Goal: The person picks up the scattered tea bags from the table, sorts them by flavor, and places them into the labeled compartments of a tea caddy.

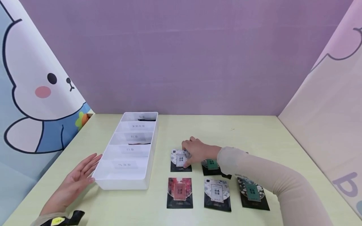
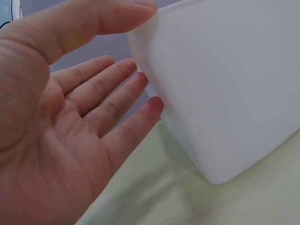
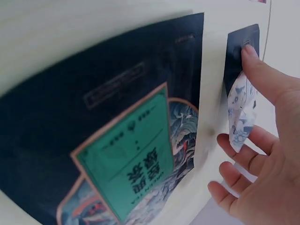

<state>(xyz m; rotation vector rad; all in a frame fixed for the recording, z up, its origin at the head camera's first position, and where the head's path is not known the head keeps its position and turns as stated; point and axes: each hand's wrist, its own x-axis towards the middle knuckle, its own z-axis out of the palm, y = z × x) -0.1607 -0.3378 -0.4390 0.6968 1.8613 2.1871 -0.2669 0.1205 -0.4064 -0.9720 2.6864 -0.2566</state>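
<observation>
My right hand (image 1: 198,151) is over a black and white patterned tea sachet (image 1: 179,159) in the far row. In the right wrist view its thumb lies on the dark end of that sachet (image 3: 239,105), with fingertips at the other end, and the sachet bends between them. My left hand (image 1: 74,183) has its fingers extended beside the near left corner of a white divided box (image 1: 125,184). Its thumb touches the box edge in the left wrist view. Close to my right wrist lies a green-labelled tea sachet (image 3: 136,140), partly under the sleeve in the head view.
Nearer on the table (image 1: 118,207) lie a red tea sachet (image 1: 179,193), a white one (image 1: 217,194) and a dark green-labelled one (image 1: 253,193). Labelled compartments run along the box, and two show dark sachet edges. A purple wall (image 1: 186,56) stands behind.
</observation>
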